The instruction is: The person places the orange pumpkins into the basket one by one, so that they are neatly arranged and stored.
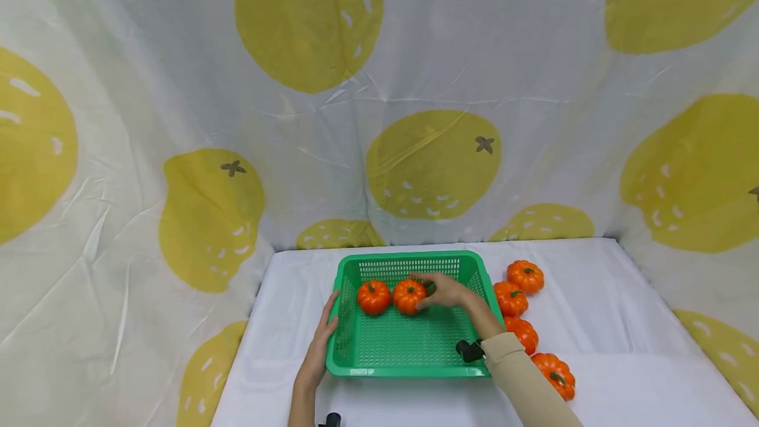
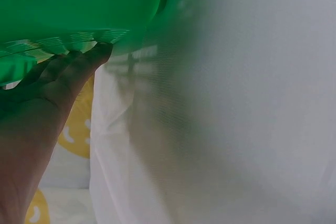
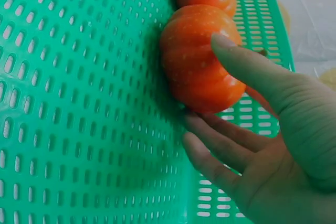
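Note:
A green plastic basket with slotted sides lies on the white cloth. Two small orange-red pumpkins sit side by side in its far half: a left pumpkin and a right pumpkin. My right hand reaches in over the basket's right side and holds the right pumpkin, thumb on one side and fingers curled around the other. In the right wrist view, the thumb presses on its ribbed skin. My left hand rests against the basket's left outer wall, its fingers extended beneath the rim.
Several more pumpkins form a rough line along the basket's right side, from a far pumpkin to a near pumpkin beside the right sleeve. A lemon-print curtain hangs behind and at both sides of the white-covered table.

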The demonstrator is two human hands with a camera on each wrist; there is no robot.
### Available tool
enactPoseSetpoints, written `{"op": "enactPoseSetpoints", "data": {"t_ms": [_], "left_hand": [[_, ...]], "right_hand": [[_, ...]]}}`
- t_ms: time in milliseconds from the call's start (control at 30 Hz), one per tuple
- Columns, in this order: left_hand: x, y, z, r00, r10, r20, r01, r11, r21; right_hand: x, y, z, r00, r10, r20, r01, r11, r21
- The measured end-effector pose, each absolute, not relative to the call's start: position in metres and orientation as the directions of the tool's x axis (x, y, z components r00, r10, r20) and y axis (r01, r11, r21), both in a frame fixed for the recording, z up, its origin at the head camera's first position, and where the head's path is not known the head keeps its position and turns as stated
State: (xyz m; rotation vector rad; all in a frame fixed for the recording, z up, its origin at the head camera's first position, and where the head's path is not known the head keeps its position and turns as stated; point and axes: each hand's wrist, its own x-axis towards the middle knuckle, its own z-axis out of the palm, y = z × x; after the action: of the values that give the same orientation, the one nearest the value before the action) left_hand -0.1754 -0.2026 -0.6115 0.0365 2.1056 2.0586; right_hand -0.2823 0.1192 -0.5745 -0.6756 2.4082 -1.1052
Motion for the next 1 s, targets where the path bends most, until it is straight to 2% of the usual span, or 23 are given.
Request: {"op": "enactPoseSetpoints", "data": {"t_ms": [267,567,800,1000], "left_hand": [[-0.175,-0.199,-0.612,-0.979,0.154,-0.133,-0.129,0.034,0.991],[-0.176,-0.199,-0.610,-0.980,0.154,-0.129,-0.124,0.037,0.992],[-0.176,-0.200,-0.610,-0.982,0.145,-0.124,-0.121,0.035,0.992],[-0.175,-0.200,-0.611,-0.982,0.145,-0.118,-0.115,0.029,0.993]], "right_hand": [[-0.285,0.121,-0.580,-0.807,-0.581,-0.103,-0.295,0.548,-0.783],[-0.286,0.118,-0.577,-0.807,-0.573,-0.145,-0.260,0.564,-0.784],[-0.279,0.134,-0.553,-0.769,-0.612,-0.182,-0.216,0.518,-0.828],[-0.258,0.161,-0.527,-0.809,-0.572,-0.135,-0.199,0.484,-0.852]]}}
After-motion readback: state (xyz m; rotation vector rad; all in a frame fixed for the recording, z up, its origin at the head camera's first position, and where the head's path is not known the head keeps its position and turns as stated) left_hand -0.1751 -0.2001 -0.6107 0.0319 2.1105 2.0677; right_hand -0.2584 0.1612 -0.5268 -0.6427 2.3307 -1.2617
